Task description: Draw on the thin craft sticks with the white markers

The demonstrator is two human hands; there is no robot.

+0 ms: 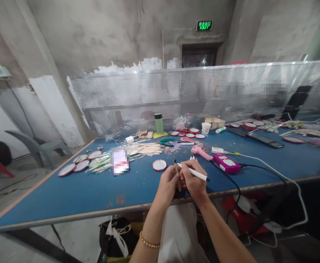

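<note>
My left hand is closed around a thin brown wooden stick with a dark upper end, held nearly upright at the table's front edge. Between the fingers of my right hand sits a white marker pen, its black end pointing right and its other end close to the stick. Whether the pen's tip touches the wood I cannot tell. Just beyond my left hand lies a round white disc with a red rim. A pink glue gun rests beyond my right hand.
On the blue table are a phone, wooden sticks, green-handled pliers, a green bottle and a paper cup. A magenta box with cables lies at right. A perforated metal screen stands behind.
</note>
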